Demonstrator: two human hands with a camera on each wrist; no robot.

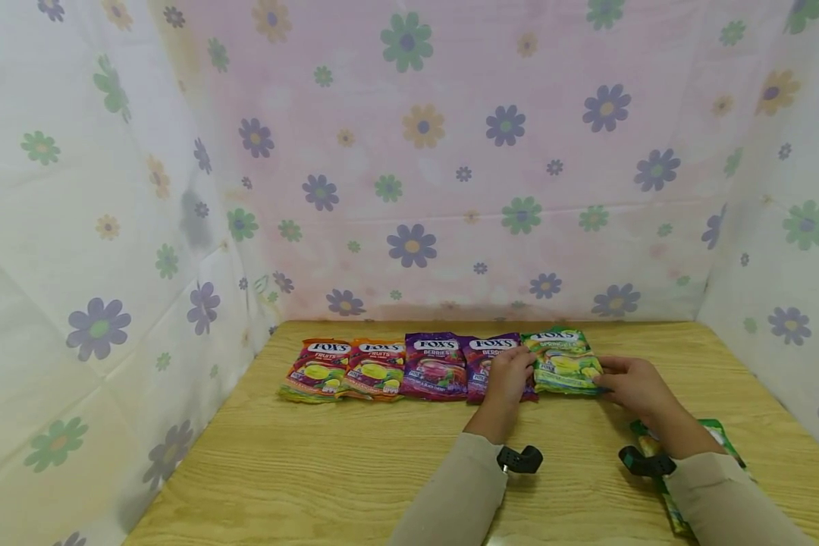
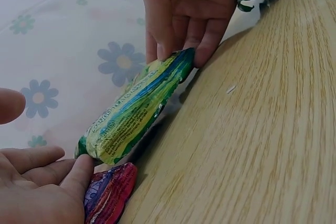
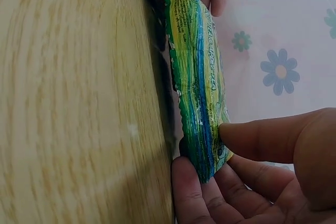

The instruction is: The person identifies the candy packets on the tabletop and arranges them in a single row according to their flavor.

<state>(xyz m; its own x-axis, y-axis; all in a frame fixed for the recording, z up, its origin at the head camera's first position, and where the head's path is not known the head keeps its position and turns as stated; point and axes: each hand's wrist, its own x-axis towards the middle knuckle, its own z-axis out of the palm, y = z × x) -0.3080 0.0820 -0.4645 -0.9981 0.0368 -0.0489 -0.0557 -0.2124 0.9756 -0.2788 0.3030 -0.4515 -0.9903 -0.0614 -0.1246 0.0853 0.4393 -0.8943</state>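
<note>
A green and yellow Fox's candy bag (image 1: 563, 362) lies at the right end of a row of candy bags. My right hand (image 1: 638, 388) pinches its right edge, thumb (image 3: 262, 136) on the printed face and fingers beneath. At the bag's left edge, my left hand (image 1: 509, 377) touches a corner with straight fingers (image 2: 39, 169); its thumb stands apart. In the right wrist view, a dark gap shows under the bag's near edge. Below the left hand is a purple berries bag (image 1: 474, 387), partly covered by it.
Another purple bag (image 1: 435, 368) and two orange fruits bags (image 1: 375, 370) continue the row leftward. A second green bag (image 1: 676, 497) lies nearer, partly hidden under the right forearm. Flowered cloth (image 1: 409, 189) walls in the wooden table (image 1: 300, 470) at back and sides.
</note>
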